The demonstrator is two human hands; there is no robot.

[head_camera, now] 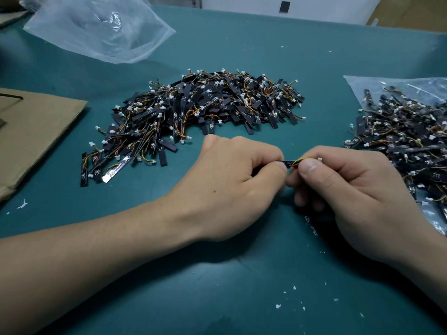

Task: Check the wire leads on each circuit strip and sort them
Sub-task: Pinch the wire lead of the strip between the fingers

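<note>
At centre frame, my left grip and right grip both pinch one strip, wires at the right thumb; a pile lies above on the worktop.

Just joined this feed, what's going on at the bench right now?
A person holds one small black circuit strip over the teal table mat. The left hand pinches the strip's body while the right hand pinches its coloured wire leads near the white connector. A large loose heap of strips lies behind the hands; a second heap sits on a clear plastic bag at the right.
</note>
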